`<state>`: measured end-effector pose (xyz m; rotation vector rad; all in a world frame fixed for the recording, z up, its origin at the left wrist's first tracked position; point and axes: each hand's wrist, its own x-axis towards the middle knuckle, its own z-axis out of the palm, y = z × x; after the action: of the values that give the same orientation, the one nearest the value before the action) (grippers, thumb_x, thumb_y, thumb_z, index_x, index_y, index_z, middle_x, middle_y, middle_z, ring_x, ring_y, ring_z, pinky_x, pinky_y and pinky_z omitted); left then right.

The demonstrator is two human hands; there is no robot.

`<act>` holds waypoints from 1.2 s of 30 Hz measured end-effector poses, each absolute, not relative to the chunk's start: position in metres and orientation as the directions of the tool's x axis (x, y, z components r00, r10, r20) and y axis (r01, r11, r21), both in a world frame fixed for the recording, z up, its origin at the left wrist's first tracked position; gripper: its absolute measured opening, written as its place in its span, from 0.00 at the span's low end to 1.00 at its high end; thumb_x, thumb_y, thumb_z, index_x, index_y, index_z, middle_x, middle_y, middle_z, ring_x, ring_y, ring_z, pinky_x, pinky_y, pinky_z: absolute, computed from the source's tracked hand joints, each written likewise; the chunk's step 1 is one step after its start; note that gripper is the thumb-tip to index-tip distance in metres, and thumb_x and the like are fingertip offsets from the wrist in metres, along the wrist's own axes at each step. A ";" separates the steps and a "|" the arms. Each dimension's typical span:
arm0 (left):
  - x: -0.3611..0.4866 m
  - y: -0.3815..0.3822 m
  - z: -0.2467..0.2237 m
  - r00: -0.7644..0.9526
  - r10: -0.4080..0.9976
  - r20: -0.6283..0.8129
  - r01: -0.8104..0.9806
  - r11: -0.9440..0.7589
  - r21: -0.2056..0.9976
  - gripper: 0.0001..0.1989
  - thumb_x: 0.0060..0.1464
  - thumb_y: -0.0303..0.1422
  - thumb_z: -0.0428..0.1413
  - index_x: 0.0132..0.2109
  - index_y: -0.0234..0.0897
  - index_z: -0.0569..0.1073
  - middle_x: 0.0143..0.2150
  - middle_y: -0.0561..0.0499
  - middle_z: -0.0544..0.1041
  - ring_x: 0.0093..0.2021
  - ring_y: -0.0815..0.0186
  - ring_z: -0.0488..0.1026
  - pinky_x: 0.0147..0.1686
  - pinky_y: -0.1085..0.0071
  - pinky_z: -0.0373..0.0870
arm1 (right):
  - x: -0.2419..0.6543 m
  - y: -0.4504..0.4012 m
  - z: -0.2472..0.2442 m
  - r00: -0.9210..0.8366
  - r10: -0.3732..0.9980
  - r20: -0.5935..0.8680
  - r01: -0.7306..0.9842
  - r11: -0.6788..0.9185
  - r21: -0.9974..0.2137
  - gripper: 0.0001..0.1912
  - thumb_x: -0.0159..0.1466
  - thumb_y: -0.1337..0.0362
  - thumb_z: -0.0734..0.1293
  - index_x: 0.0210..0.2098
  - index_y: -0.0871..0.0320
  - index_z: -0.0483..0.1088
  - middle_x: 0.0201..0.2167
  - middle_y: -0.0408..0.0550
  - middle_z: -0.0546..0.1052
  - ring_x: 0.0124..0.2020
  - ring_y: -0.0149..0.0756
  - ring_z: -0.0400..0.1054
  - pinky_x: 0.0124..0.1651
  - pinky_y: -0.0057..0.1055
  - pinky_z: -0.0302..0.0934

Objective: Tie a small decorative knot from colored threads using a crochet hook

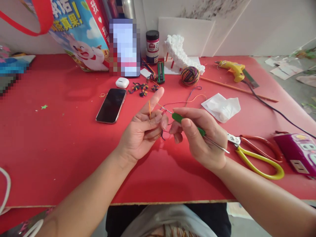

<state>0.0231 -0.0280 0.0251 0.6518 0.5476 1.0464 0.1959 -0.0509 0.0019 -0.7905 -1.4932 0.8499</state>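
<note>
My left hand (145, 131) pinches a small piece of multicoloured yarn, its index finger stretched up with an orange strand (149, 109) looped round it. In my right hand (202, 135) is a crochet hook (177, 117) with a green grip, its metal tip at the yarn by the left fingertips. A thin strand (189, 98) runs back over the table to a multicoloured yarn ball (190, 76). Several small crocheted pieces (144, 87) in dark and orange yarn lie just beyond my left hand. The stitches between my fingers are too small to make out.
On the red table (61, 158) lie a black phone (111, 106), a white earphone case (122, 82), a crumpled tissue (222, 107), pliers (261, 161), a purple power socket (296, 153) and a yellow glue gun (233, 69) with its cord. A propped phone (125, 47) and a jar (152, 47) stand behind.
</note>
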 end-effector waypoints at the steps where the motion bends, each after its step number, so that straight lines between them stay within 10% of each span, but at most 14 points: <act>1: 0.023 -0.028 0.026 0.400 0.910 -0.105 -0.596 0.346 0.725 0.48 0.61 0.20 0.61 0.81 0.51 0.54 0.26 0.56 0.77 0.16 0.78 0.49 0.16 0.81 0.47 | 0.196 -0.051 0.004 -0.077 0.859 0.507 0.007 0.509 -0.861 0.09 0.78 0.62 0.65 0.53 0.55 0.76 0.30 0.42 0.81 0.23 0.28 0.72 0.28 0.29 0.70; 36: 0.010 -0.020 0.026 0.456 0.888 -0.062 -0.594 0.356 0.721 0.47 0.61 0.20 0.60 0.81 0.52 0.54 0.25 0.59 0.76 0.17 0.78 0.40 0.17 0.80 0.48 | 0.206 -0.045 0.016 -0.088 0.822 0.563 -0.032 0.563 -0.826 0.11 0.75 0.70 0.68 0.50 0.54 0.83 0.27 0.42 0.80 0.22 0.27 0.72 0.22 0.26 0.69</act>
<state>0.0102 -0.0204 0.0256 0.6892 0.4931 1.0080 0.2063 -0.0452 0.0164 -0.7066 -1.4980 0.8202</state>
